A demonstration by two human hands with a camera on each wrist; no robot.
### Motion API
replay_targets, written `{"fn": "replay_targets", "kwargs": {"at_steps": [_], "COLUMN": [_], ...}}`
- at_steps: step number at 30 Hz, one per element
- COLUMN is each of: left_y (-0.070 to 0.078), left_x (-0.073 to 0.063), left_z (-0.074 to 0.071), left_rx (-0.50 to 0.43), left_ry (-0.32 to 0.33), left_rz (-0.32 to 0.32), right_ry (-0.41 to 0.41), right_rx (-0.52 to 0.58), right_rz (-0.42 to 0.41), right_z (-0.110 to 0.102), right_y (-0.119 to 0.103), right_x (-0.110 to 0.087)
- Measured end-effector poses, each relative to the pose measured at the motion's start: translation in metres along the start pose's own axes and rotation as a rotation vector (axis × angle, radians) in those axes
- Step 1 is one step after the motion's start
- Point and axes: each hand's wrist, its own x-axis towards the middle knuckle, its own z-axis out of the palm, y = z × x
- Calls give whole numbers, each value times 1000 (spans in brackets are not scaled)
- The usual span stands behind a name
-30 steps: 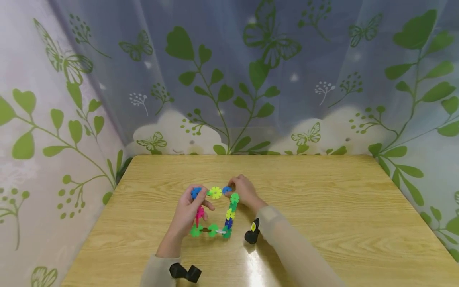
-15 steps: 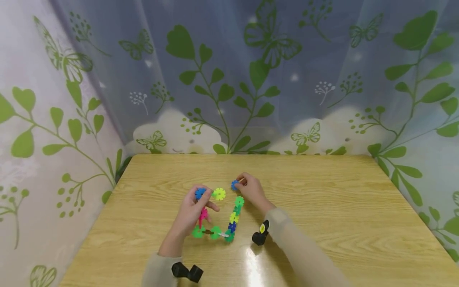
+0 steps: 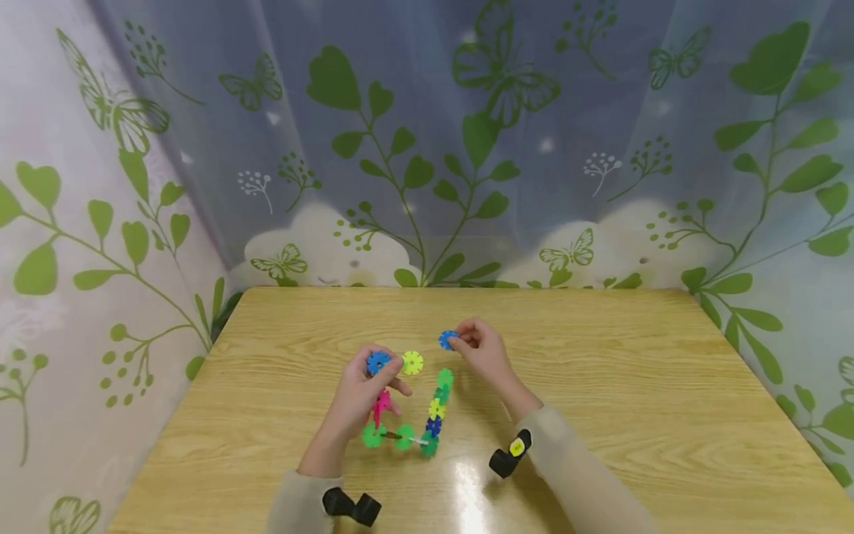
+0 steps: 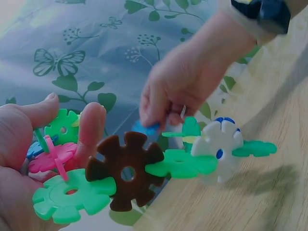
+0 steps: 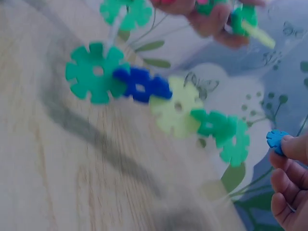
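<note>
My left hand (image 3: 360, 389) grips a chain of toothed plastic snowflake discs near a blue disc (image 3: 377, 363), thumb across it. From there a yellow disc (image 3: 413, 363) sticks out to the right. The chain bends round through pink discs (image 3: 382, 401), light green ones and a brown disc (image 4: 126, 173), then a white disc (image 4: 219, 149). Its right side rises through a dark blue disc (image 5: 142, 86) to a green end disc (image 3: 445, 378). Between thumb and fingers my right hand (image 3: 488, 354) pinches a separate blue snowflake disc (image 3: 448, 340), apart from the chain.
The wooden table (image 3: 634, 386) lies under both hands, and the chain casts a shadow on it. A patterned curtain (image 3: 427, 148) hangs behind and at both sides. Black wrist cameras (image 3: 351, 506) sit on both forearms.
My right hand has drawn back to the right with the blue disc, away from the yellow disc, leaving a widening gap. The left hand and the chain have shifted slightly right.
</note>
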Motion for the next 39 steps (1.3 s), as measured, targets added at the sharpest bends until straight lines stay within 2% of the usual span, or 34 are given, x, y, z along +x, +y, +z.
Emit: {"fn": "replay_targets", "kwargs": {"at_steps": [2,5,10,19,30,39], "left_y": [0,1,-1,-3,-10,-9], "left_x": [0,1,1,2,0,0], "left_z": [1,1,1,7,11,15], "left_rx": [-13,-22,-12,-36,-66,-50], "left_ry": [-7,-17,-26,-39,-36,-33], "left_rz": [16,44,70,70,32,24], "right_ry": [-22,-67,-104,-108,-107,-110], "right_rx": [29,59,56,38,51,-8], "right_rz": [-38,-74,-93,-149,-185,-238], "right_z": [-4,-8,-12,-10,-6,-5], "right_y": [-9,-34,-62,-68,-63,-66], "right_x": [-8,-23,-41,-53,-59,-59]}}
